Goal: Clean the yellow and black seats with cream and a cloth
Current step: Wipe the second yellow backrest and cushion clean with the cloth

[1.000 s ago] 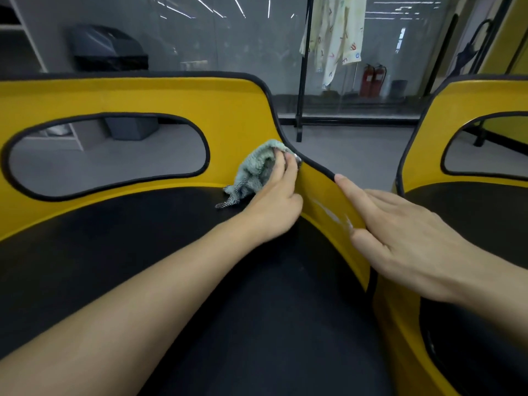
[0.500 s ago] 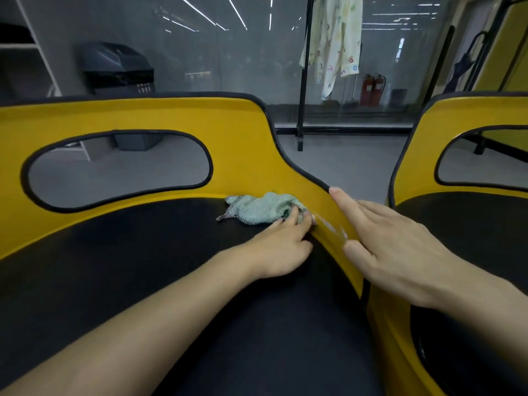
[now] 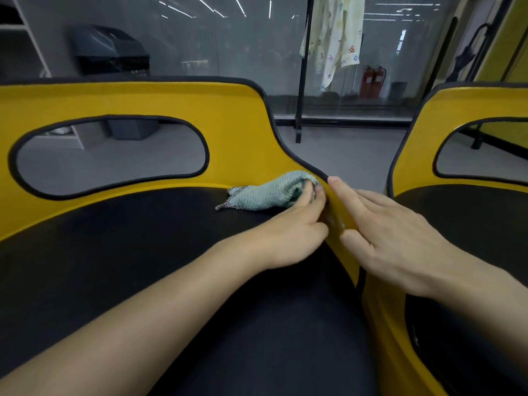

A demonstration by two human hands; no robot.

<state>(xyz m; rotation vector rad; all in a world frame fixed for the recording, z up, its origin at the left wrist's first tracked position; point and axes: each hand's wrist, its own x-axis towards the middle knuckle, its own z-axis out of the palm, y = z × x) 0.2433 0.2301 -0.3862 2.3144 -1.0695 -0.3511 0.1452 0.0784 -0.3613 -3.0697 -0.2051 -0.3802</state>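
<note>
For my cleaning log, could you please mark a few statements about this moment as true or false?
1. The left hand holds the green cloth at the seat's yellow side wall. True.
2. The right hand grips a cream tube. False: it is open, fingers straight, resting on that wall.
3. The cloth lies on the backrest's top edge. False: its tail lies on the black cushion.
4. Two red fire extinguishers stand in the background. True.

A grey floor (image 3: 337, 155) runs to a glass wall (image 3: 228, 47) reflecting ceiling lights; a patterned garment (image 3: 337, 38) hangs near two red fire extinguishers (image 3: 373, 81)
</note>
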